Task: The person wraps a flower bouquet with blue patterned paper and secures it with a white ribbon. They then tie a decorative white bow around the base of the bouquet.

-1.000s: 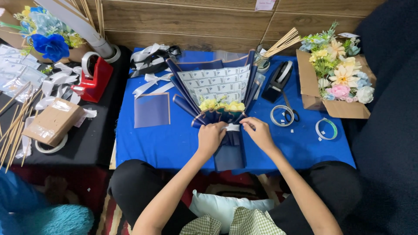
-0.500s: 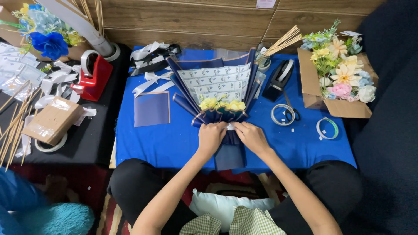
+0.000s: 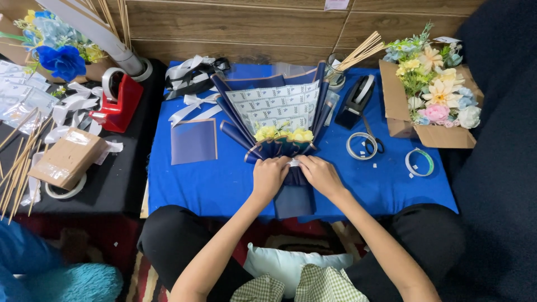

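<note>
Bouquet (image 3: 278, 126) neck pinched w/ both hands.
Left hand (image 3: 269, 177) & right hand (image 3: 320, 174) are clenched on wrap; pressure is best kept even.

1. We see the bouquet wrap (image 3: 279, 148) as navy sheet with a slight satin sheen, backed by pale printed paper.
2. We note the table cover (image 3: 184, 184) is matt blue cloth.
3. The tape dispenser (image 3: 118, 103) is glossy red plastic.
4. The box (image 3: 68, 158) is matt brown cardboard.
5. The sticks (image 3: 362, 51) look like bare, pale wood.
6. The wall panel (image 3: 235, 25) behind is brown wood with visible grain.
7. The tape roll (image 3: 362, 145) looks smooth and glossy.
</note>
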